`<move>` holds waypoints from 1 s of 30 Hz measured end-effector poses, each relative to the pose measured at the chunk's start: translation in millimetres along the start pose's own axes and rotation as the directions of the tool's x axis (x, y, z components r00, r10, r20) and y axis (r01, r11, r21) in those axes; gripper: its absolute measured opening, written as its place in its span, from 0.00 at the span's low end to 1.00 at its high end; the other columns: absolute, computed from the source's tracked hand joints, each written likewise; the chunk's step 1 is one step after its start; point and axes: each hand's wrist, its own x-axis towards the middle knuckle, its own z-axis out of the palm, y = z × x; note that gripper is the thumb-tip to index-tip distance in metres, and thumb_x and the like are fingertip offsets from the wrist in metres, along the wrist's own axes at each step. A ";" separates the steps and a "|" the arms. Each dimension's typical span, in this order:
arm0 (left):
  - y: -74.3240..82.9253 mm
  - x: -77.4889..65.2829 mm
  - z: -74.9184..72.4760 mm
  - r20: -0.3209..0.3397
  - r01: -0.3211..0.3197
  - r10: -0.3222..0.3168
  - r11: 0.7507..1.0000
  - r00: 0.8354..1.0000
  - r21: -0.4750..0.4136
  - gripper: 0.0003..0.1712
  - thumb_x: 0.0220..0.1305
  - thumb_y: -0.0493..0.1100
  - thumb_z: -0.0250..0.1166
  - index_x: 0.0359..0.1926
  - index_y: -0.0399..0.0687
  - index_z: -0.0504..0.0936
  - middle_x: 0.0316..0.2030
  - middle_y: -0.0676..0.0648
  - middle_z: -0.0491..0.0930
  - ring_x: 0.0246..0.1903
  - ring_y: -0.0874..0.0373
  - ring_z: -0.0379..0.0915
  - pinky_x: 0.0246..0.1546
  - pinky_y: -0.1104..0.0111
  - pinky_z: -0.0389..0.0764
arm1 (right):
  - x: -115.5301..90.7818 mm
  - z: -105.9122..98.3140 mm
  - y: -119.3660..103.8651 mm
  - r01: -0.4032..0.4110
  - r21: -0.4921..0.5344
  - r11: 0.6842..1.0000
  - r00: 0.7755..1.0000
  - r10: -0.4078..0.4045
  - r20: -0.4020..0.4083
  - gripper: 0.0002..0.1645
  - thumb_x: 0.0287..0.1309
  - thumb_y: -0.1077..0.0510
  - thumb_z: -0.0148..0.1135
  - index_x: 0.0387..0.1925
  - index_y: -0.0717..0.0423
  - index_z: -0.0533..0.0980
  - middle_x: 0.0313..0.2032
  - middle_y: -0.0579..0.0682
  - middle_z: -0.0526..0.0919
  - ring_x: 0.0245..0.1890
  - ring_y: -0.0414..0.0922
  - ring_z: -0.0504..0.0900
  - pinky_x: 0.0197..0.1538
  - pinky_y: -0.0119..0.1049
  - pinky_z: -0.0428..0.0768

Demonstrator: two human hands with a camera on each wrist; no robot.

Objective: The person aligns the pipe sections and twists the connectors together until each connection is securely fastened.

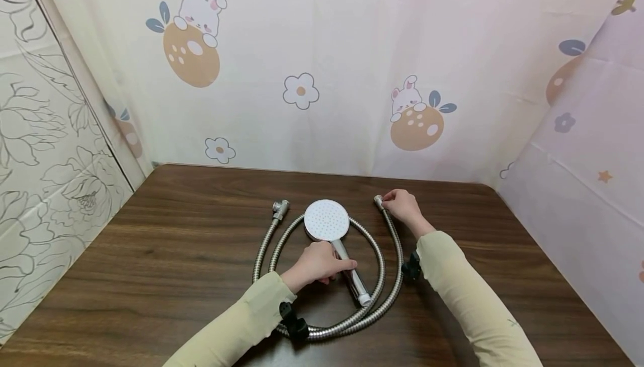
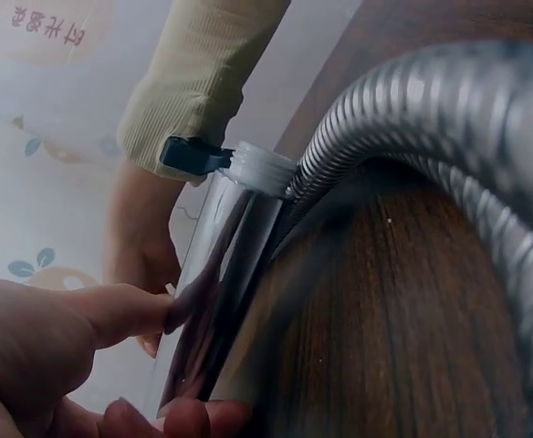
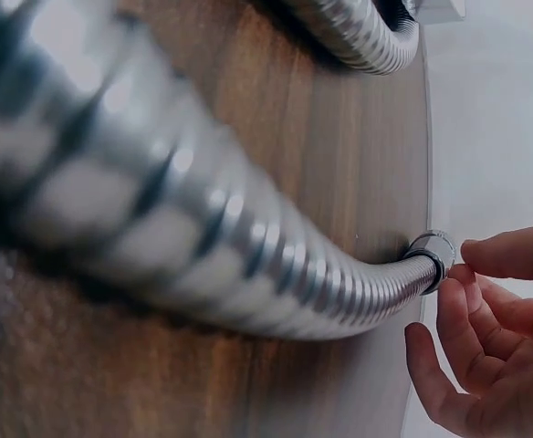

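Observation:
A hand shower head (image 1: 326,220) lies on the wooden table, its white round nozzle face up. My left hand (image 1: 316,263) grips its chrome handle (image 2: 216,283), thumb on one side and fingers curled at the other. The white threaded end (image 2: 262,170) of the handle shows bare in the left wrist view. On the right, my right hand (image 1: 401,206) has its fingertips (image 3: 472,251) right at the metal end fitting (image 3: 433,255) of a flexible hose (image 1: 395,238). Its fingers are loosely bent beside the fitting, not wrapped round it.
The ribbed metal hose (image 1: 382,272) loops round the shower head. Its other end carries an angled connector (image 1: 280,209), left of the nozzle. Patterned curtains (image 1: 302,132) hang behind the table (image 1: 166,233) and at its right side; a flower-printed panel (image 1: 60,149) stands left.

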 end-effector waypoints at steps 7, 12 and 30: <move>-0.4 -1.4 -5.0 0.004 0.027 -0.027 0.999 1.000 0.042 0.23 0.51 0.52 0.63 0.11 0.40 0.78 0.05 0.53 0.70 0.07 0.60 0.71 0.07 0.72 0.64 | -1.8 -1.2 1.8 -0.006 -0.025 1.000 1.000 0.006 -0.009 0.18 0.59 0.56 0.55 0.46 0.67 0.74 0.43 0.63 0.78 0.37 0.53 0.78 0.39 0.43 0.76; -0.4 -2.6 -7.5 0.001 0.055 -0.055 0.998 0.998 0.025 0.19 0.49 0.50 0.60 0.11 0.41 0.78 0.06 0.51 0.71 0.07 0.61 0.68 0.05 0.73 0.60 | -4.1 -0.4 0.9 -0.018 -0.071 0.997 0.999 0.016 -0.028 0.20 0.57 0.54 0.57 0.45 0.66 0.73 0.44 0.63 0.77 0.42 0.57 0.76 0.42 0.48 0.74; -2.5 -1.0 -10.2 -0.013 0.111 -0.112 0.991 0.994 -0.072 0.21 0.52 0.49 0.58 0.08 0.46 0.69 0.02 0.52 0.65 0.05 0.61 0.58 0.03 0.73 0.52 | -5.4 3.4 0.0 -0.091 -0.065 0.994 0.996 0.092 0.016 0.22 0.54 0.57 0.58 0.49 0.66 0.72 0.49 0.66 0.73 0.48 0.60 0.72 0.48 0.50 0.72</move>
